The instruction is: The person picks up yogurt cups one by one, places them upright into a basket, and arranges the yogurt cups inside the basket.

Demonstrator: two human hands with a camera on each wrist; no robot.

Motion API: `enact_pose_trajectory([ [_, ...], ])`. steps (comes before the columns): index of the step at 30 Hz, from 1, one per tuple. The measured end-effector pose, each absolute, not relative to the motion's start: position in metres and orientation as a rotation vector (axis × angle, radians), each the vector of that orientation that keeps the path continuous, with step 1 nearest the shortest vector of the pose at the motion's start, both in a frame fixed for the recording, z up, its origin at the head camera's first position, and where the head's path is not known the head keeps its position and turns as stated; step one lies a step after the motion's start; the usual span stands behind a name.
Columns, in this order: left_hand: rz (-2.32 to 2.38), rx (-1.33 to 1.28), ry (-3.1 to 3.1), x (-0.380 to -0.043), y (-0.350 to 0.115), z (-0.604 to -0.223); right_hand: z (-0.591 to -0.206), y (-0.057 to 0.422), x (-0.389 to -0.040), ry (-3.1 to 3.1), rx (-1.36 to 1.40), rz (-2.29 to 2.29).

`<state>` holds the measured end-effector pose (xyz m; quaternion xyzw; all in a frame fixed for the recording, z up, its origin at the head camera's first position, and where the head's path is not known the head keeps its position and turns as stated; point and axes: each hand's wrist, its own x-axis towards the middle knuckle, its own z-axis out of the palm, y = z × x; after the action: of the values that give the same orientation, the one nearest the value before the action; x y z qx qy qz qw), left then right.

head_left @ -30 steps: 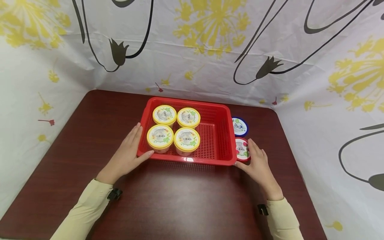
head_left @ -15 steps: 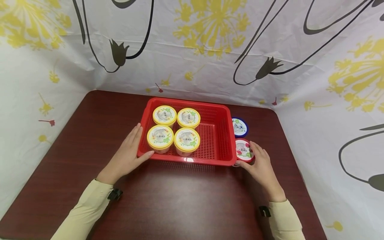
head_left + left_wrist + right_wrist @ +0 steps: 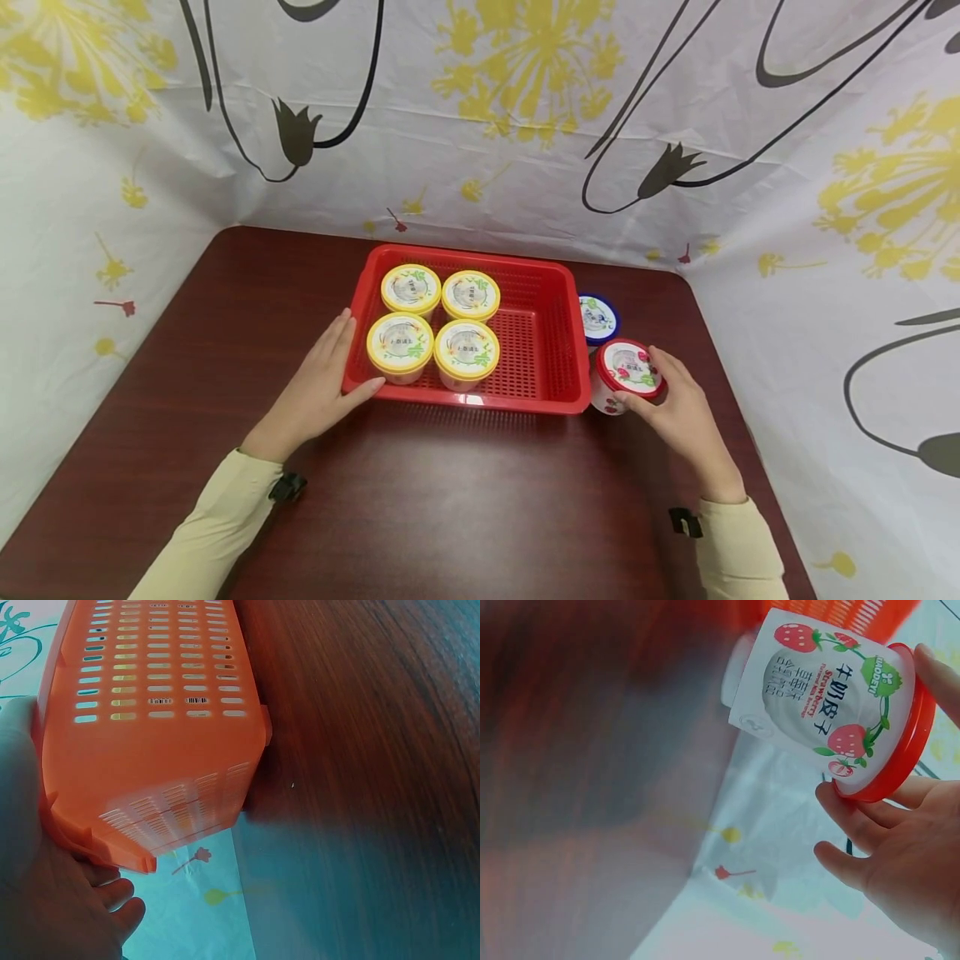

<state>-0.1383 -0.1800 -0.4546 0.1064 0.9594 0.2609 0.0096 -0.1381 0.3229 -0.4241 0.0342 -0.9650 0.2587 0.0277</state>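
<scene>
In the head view, a red plastic basket (image 3: 555, 406) holds several yellow-lidded cups (image 3: 467, 350) at its left side. My left hand (image 3: 318, 387) rests at the basket's front left corner, fingers straight along the left side and thumb on the front rim. My right hand (image 3: 686, 412) grips a red-lidded strawberry cup (image 3: 630, 368) by its lid, just right of the basket. Its printed side (image 3: 817, 705) shows in the right wrist view, with fingertips and thumb on opposite sides of the red lid. In the left wrist view, the basket's slotted wall (image 3: 157, 750) is beside the left hand.
A blue-lidded cup (image 3: 598, 318) stands against the basket's right side, behind the strawberry cup. The dark wooden table (image 3: 450, 500) meets patterned white cloth (image 3: 487, 167) at its back and sides.
My right hand has moved to the right with the strawberry cup, which has come up and out from beside the basket. The left hand and the basket stay where they were.
</scene>
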Motion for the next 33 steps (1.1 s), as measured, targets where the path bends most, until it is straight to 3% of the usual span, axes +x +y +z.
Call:
enact_pose_trajectory([
  [17,0.81,0.319,2.992,-0.138,-0.18,-0.456,-0.365,0.324,-0.163,-2.846,0.262,0.809],
  [33,0.805,0.322,2.995,-0.138,-0.18,-0.456,-0.329,0.282,-0.199,-2.972,0.342,0.856],
])
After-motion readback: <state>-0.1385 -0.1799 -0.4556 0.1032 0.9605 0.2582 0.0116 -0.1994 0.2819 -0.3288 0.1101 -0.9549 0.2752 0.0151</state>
